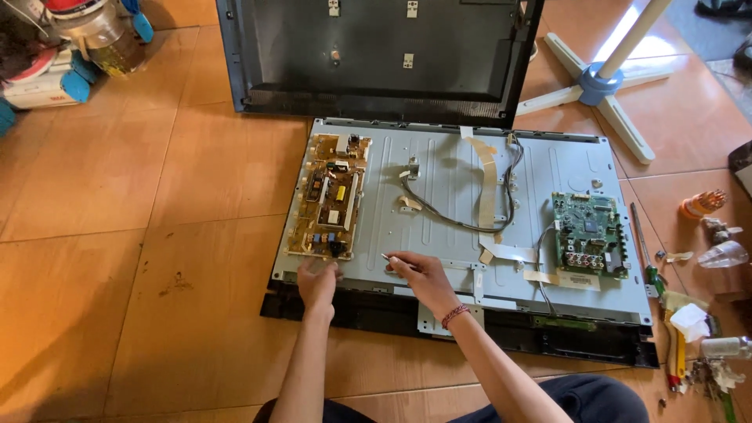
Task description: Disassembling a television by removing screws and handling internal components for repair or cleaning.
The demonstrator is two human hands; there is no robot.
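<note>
Setting: home floor used as makeshift repair spot. Orange tiled floor, opened flat-panel television laid flat, standing fan base, toys in corner, scattered screwdrivers at right.

Your left hand rested on the near edge of the metal chassis, just before the power board. Your right hand lay beside it to the right. The main board sat farther right, with tools beyond it. The back cover lay behind the chassis.
</note>
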